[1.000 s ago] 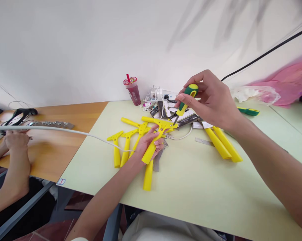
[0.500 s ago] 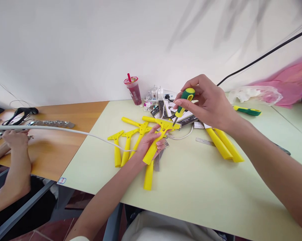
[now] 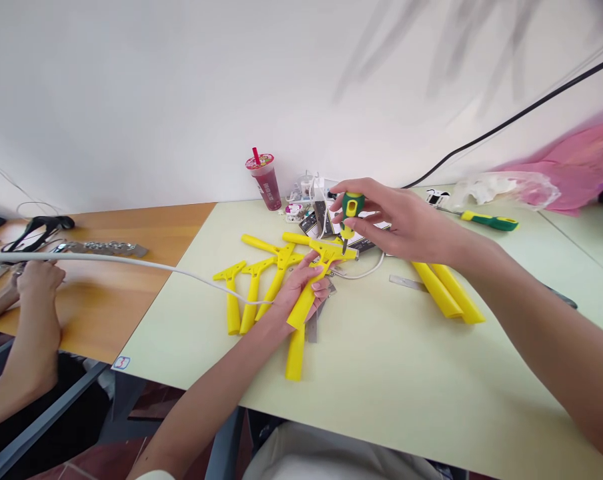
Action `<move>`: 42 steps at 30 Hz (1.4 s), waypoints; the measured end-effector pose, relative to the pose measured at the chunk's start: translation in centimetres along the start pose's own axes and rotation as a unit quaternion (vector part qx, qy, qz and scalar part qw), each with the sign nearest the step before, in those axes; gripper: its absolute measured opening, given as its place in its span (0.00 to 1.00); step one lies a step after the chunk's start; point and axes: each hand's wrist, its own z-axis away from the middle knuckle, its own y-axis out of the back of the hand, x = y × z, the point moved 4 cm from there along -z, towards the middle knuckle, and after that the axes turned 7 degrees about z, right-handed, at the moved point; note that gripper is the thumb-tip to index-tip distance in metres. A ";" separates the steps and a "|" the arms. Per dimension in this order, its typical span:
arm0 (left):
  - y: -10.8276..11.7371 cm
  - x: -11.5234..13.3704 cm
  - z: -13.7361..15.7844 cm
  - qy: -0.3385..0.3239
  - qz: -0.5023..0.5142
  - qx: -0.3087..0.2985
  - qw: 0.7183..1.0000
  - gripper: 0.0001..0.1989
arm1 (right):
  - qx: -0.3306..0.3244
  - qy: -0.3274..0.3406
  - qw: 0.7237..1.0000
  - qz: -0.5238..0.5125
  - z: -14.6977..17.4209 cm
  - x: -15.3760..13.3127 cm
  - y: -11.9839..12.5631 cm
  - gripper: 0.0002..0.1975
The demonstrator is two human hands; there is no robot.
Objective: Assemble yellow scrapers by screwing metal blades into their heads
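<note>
In my left hand (image 3: 297,288), fingers wrapped round it, is a yellow plastic scraper (image 3: 304,304) with a T-shaped head. My right hand (image 3: 404,219) grips a short green-and-yellow screwdriver (image 3: 352,204) from above, fingertips around its handle. The screwdriver stands nearly upright, its tip at the right side of the scraper's head. More yellow scrapers (image 3: 254,287) lie on the table to the left of my left hand. Under that hand, another yellow handle (image 3: 295,357) and a flat metal blade (image 3: 312,329) are partly hidden.
Behind my hands stand a red drink cup (image 3: 267,183) and black-and-white boxes (image 3: 309,224). To the right lie two yellow handles (image 3: 439,293), a metal strip (image 3: 406,283) and a second screwdriver (image 3: 491,221). A white cable (image 3: 201,273) crosses at left, near another person's hand (image 3: 39,277).
My right hand has moved down and left, turning the screwdriver from a slant to nearly upright. The scraper in my left hand stays almost in place.
</note>
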 end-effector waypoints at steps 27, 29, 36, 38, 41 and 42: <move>0.0 -0.9 -0.1 0.001 -0.046 -0.024 0.999 0.32 | 0.006 -0.003 1.000 0.008 -0.2 0.0 0.0 0.23; 0.0 -0.9 -0.1 0.000 -0.040 -0.026 0.999 0.31 | 0.001 -0.010 1.000 -0.005 -0.2 0.0 0.0 0.23; 0.2 -0.8 0.0 -0.010 -0.042 -0.030 0.999 0.30 | 0.022 -0.020 0.999 0.037 -0.2 0.7 0.1 0.27; 0.2 -0.8 -0.1 -0.014 -0.045 -0.025 0.999 0.30 | 0.015 -0.018 0.998 0.052 -0.1 0.5 0.1 0.28; 0.3 -0.8 -0.2 -0.020 -0.037 -0.015 0.999 0.31 | -0.007 0.000 0.999 0.045 0.0 0.3 0.0 0.30; 0.3 -0.7 -0.2 -0.021 -0.033 -0.015 0.999 0.31 | -0.010 0.009 0.999 0.035 0.0 0.3 -0.1 0.30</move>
